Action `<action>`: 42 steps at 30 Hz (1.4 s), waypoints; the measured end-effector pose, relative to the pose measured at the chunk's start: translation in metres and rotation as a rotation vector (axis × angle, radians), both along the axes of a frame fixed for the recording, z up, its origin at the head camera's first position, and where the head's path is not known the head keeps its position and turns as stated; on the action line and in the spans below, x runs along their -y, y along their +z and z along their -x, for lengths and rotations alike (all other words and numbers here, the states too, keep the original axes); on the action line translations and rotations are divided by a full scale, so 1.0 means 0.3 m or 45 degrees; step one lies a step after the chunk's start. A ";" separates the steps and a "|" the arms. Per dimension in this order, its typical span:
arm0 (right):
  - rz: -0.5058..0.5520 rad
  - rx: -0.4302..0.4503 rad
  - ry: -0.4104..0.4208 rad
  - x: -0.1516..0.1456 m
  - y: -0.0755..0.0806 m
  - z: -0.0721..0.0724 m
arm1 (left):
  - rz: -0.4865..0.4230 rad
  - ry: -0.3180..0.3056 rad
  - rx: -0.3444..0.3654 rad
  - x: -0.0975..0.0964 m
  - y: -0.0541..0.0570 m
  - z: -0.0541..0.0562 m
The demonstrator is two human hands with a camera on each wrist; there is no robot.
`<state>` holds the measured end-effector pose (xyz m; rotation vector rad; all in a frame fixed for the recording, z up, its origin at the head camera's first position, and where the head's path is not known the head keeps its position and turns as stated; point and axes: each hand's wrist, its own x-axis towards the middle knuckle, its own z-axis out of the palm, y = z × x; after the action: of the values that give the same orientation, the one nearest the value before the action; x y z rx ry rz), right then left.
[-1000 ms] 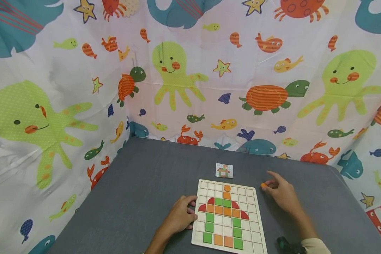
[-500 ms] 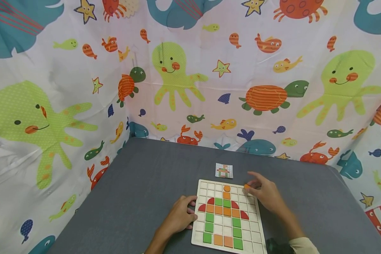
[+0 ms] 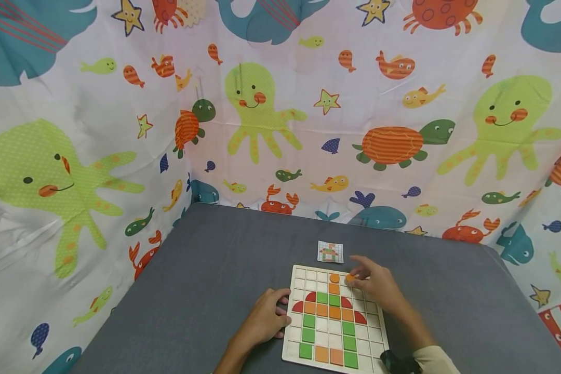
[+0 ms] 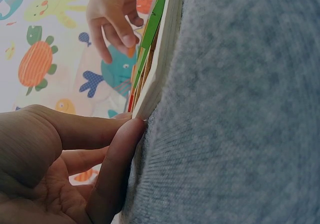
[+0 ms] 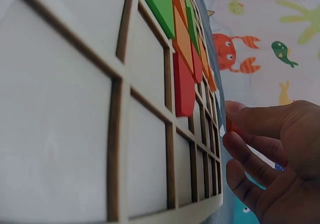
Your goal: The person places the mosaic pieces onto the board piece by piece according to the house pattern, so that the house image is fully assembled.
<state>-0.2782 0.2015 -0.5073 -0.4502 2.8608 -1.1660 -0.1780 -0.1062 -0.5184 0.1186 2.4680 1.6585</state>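
Observation:
A light wooden grid board lies on the table, with green, orange and red flat pieces set in its cells. My left hand holds the board's left edge; in the left wrist view, thumb and finger meet at the board's rim. Between thumb and fingers, my right hand pinches a small orange piece over the top row, just right of an orange round piece. Fingers partly hide the held piece, so its full shape cannot be told.
A small printed pattern card lies beyond the board's far edge. The grey table meets a cloth printed with sea animals at the back and sides. A dark strap is around the right wrist.
My right hand has moved left, from beside the board to over its top row, carrying the orange piece. The left hand stays at the board's left edge.

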 end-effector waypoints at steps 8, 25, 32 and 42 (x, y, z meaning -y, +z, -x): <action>0.017 -0.011 0.034 0.023 -0.005 0.003 | -0.002 0.000 0.003 -0.003 0.000 0.002; 0.030 -0.013 0.066 0.053 -0.007 -0.010 | 0.001 -0.008 0.004 -0.007 0.000 0.006; 0.041 0.025 0.051 0.043 -0.003 -0.031 | -0.009 -0.033 0.008 -0.022 -0.004 0.009; -0.111 -0.174 -0.023 -0.061 0.056 -0.065 | -0.099 -0.072 -0.010 0.007 -0.001 0.014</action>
<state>-0.2588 0.2199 -0.4904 -0.5212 3.0230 -1.0468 -0.1822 -0.1082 -0.5188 0.2028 2.3833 1.7338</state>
